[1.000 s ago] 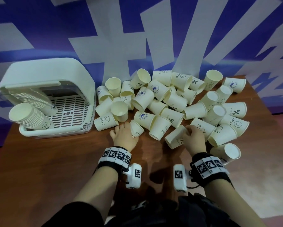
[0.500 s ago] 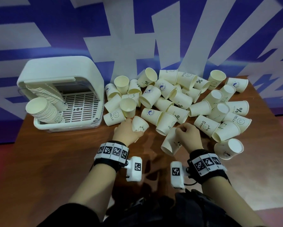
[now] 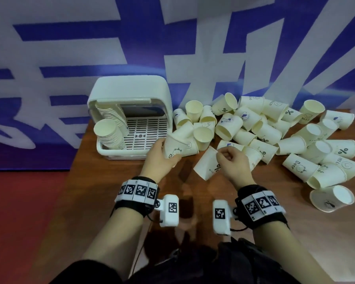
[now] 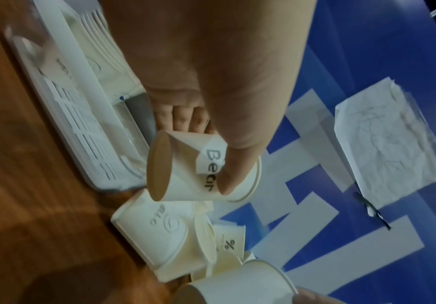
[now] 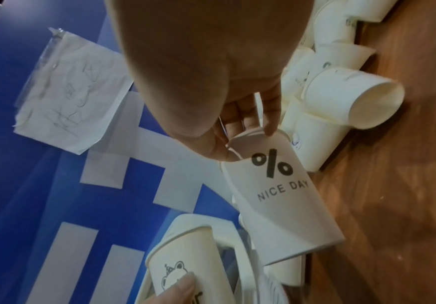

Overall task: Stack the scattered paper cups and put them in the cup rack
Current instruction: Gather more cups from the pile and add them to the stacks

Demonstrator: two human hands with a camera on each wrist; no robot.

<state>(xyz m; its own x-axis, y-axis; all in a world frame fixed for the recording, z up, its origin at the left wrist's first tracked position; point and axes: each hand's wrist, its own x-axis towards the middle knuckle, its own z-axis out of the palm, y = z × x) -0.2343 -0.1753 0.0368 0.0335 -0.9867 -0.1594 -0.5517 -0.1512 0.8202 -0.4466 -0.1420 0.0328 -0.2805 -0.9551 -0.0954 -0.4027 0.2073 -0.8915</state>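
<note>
The left hand (image 3: 160, 155) wraps a bear-print cup (image 3: 175, 147) just right of the cup rack (image 3: 129, 103). The right hand (image 3: 233, 163) pinches the rim of a percent-print cup (image 3: 207, 165), farther right. Both look light and crushable; hold the walls gently.

Bare table (image 3: 102, 212) ran open in front of the cup rack (image 3: 129, 103) and down to the near edge; I saw a free lane there between my forearms. The rack's mouth faced me. Its left side was taken by a nested stack of cups (image 3: 109, 134); the slatted floor (image 3: 143, 132) to the right of the stack was open. The loose cup pile (image 3: 275, 136) pressed right against the rack's right wall, no gap to slip through. The pile filled the rear right of the table up to the blue-and-white backdrop (image 3: 193, 37). One stray cup (image 3: 332, 198) lay near the right edge, apart from the pile.
</note>
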